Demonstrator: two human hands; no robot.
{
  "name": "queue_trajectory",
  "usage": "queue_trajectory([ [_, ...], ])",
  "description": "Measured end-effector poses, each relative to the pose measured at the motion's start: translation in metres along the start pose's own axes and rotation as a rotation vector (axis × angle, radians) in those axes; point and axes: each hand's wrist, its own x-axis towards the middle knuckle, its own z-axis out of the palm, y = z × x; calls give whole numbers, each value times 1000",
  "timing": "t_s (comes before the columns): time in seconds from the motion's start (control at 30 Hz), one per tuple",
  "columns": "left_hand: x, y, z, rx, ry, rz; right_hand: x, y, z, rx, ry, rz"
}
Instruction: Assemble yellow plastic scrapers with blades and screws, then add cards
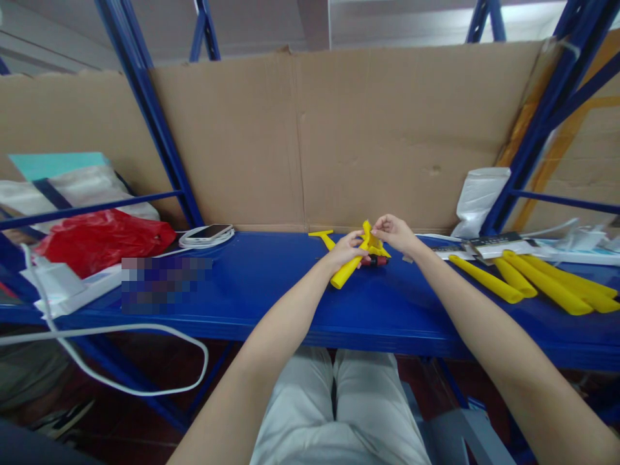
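Observation:
My left hand (pixel 349 250) is wrapped around a yellow tapered plastic handle (pixel 343 274), whose wide end points down toward me. At its far end my right hand (pixel 391 232) has its fingertips pinched together close to the yellow plastic; whatever they hold is too small to make out. Just below and behind the hands, a yellow flared piece (pixel 380 250) is partly hidden. A red and black tool (pixel 375 261) lies on the blue table (pixel 271 278) under them. Behind my left hand rests a yellow T-shaped piece (pixel 321 236), partly covered by the hand.
Several yellow tapered handles (pixel 552 284) lie at the right, near flat dark-and-white packs (pixel 504 245). A white plastic bag (pixel 479 200) leans by the rack post. At left are a phone (pixel 213 231), a red bag (pixel 109 239) and a power strip (pixel 92 287); a white cable (pixel 206 355) hangs over the edge.

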Motion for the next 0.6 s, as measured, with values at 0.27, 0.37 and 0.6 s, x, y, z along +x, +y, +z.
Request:
queue_trajectory([
  [0.27, -1, 1, 0, 2, -10, -9, 0, -1, 0, -25, 17, 7],
  [0.37, -3, 4, 0, -5, -25, 4, 2, 1, -2, -56, 25, 6],
  [0.6, -6, 12, -1, -68, -77, 22, 1, 2, -6, -111, 82, 57],
])
